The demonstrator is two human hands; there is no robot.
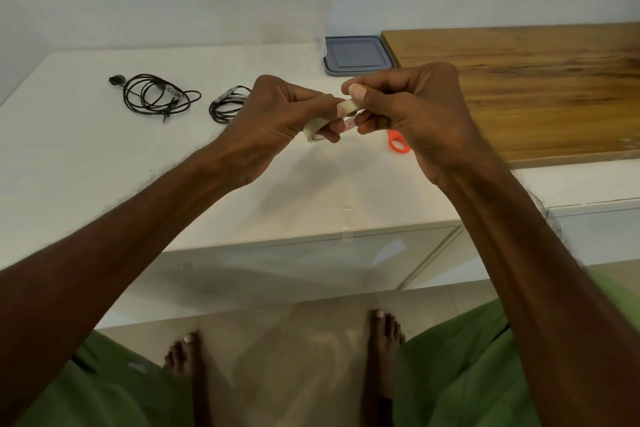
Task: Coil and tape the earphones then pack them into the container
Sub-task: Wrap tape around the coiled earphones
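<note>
1. Earphones (156, 99), the loose black set, lie on the white cabinet top (104, 163). They are well to the left of both hands and a little further from the person. Their loops sprawl wider from left to right than from front to back, and the plug end trails toward the near side.
2. A second coil (225, 109), wound tighter, sits between that loose set and the left hand (273, 121), just beside the hand. A pale band on its upper part looks like tape, though I cannot be sure.
3. Both hands hold the tape roll (313, 132) in the air above the cabinet top.
4. The left hand's fingers are curled round the roll. The right hand (415, 107) pinches the roll's upper edge between thumb and forefinger, apparently picking at the free end. Whether the end has lifted cannot be told.
5. Judged from this, a strip is being readied. The left hand is the nearer one to the loose set, so a reach leftward and away would fall to it.
6. The container (356, 55) stands at the back, beyond the right hand, with its grey lid on. The orange handle of the scissors (398, 146) shows under the right hand, and a wooden board (519, 87) lies to the right.
</note>
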